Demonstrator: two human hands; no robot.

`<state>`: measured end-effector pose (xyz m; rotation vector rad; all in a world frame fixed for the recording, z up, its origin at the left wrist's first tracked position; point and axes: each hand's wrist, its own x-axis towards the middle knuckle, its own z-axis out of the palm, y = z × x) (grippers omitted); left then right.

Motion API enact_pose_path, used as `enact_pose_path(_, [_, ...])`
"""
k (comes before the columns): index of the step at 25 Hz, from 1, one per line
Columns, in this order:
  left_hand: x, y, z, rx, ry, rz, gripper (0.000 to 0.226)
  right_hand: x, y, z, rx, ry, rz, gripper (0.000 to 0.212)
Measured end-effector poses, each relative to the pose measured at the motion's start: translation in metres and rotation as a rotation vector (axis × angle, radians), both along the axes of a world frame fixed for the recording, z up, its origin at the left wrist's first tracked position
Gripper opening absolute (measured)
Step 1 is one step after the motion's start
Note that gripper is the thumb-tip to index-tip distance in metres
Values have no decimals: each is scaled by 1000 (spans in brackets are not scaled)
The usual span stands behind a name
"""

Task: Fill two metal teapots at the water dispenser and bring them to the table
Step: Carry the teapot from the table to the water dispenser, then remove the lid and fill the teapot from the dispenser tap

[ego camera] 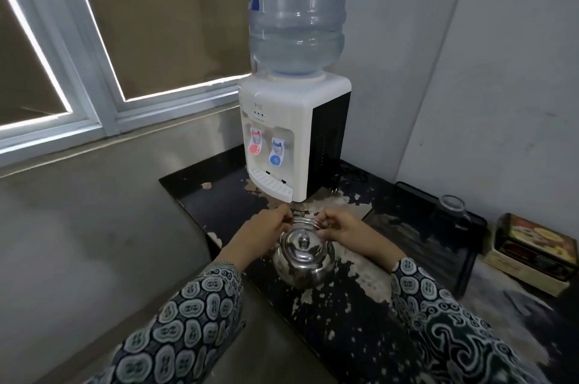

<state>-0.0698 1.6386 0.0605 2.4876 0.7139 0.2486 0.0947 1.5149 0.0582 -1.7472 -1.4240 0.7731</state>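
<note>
Worn black table (pixel 344 321) below water dispenser (pixel 291 139): our left hand (pixel 264 227) and right hand (pixel 341 228) pinch the farther teapot (pixel 302 222) behind the lidded teapot (pixel 302 258); filling step, next lift it under a tap.

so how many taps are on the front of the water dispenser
2. The red tap is on the left of the dispenser front, the blue tap beside it on the right; both hang above the drip tray.
</note>
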Motion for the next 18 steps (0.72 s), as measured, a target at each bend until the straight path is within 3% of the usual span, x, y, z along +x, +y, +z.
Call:
enact_pose_path(3, [18,18,-16,42,41,24,2,14,22,-15,-26,-1,-25,8])
enact_pose_path(12, [46,41,-44,211,193,17,22,35,51,-49,-119,20,-65,9])
enact_pose_path(18, [53,42,-63,166,195,95,20,41,59,-68,-141,53,-86,11])
